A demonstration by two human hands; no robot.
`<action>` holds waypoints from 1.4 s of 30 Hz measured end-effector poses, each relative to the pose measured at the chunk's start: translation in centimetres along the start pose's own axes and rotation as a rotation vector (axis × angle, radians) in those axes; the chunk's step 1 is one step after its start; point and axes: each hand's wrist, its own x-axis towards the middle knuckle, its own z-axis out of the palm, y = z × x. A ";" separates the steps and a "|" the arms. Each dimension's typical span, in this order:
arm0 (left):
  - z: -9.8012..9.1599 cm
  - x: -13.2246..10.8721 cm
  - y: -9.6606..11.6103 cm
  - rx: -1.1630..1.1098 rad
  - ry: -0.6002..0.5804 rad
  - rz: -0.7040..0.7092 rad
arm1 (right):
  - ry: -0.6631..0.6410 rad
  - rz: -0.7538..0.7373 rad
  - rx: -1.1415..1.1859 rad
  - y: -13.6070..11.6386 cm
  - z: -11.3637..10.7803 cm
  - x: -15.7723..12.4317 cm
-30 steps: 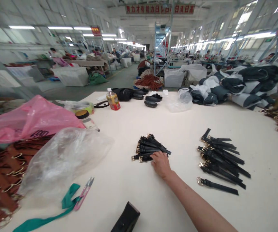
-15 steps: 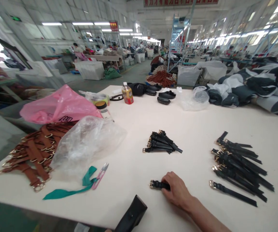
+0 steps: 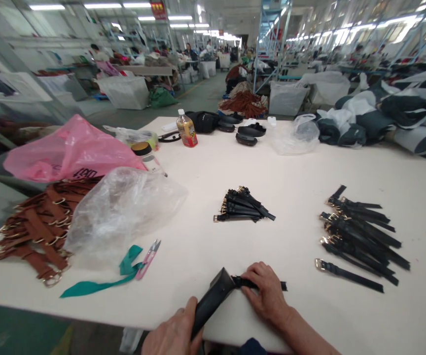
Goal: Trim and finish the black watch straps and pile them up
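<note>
My right hand (image 3: 268,293) presses a short black strap (image 3: 283,285) against the white table (image 3: 205,167) near its front edge, fingers closed over it. My left hand (image 3: 174,333) grips a black leather sleeve (image 3: 211,301) at the table's edge, its open end touching the strap's buckle end. A small pile of black straps with gold buckles (image 3: 243,205) lies in the middle of the table. A larger spread of black straps (image 3: 361,236) lies to the right.
Brown straps (image 3: 39,229), a clear plastic bag (image 3: 120,212) and a pink bag (image 3: 72,150) fill the left side. Pink snips (image 3: 147,259) on a green ribbon (image 3: 98,281) lie near the front. A drink bottle (image 3: 186,129) and black items (image 3: 246,135) stand at the far edge.
My right hand took one strap from the middle pile and pulled it to the front edge. My left hand came into view gripping the black sleeve, now raised against the strap.
</note>
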 end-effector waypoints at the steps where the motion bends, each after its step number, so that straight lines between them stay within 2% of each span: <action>1: -0.4 0.2 0.2 0.012 0.012 0.007 | -0.002 -0.007 0.008 0.2 0.0 0.0; 5: -1.3 1.1 0.4 0.004 0.050 0.043 | -0.020 -0.027 0.032 0.5 0.0 0.1; 13: -0.5 -0.1 -0.1 0.048 0.018 0.061 | -0.027 -0.025 0.044 0.5 0.0 0.1; 20: -1.2 0.8 0.7 0.002 0.075 0.053 | 0.000 -0.017 0.072 0.6 0.2 0.0; 28: -0.3 -0.2 -0.3 0.034 0.040 0.079 | -0.005 -0.057 0.050 0.5 0.1 -0.2; 36: -1.9 0.7 -0.1 0.088 0.074 0.133 | -0.007 -0.078 0.083 1.2 0.4 -0.2; 42: -2.4 0.6 -0.5 0.112 0.016 0.169 | -0.035 -0.090 0.087 0.9 0.1 -0.2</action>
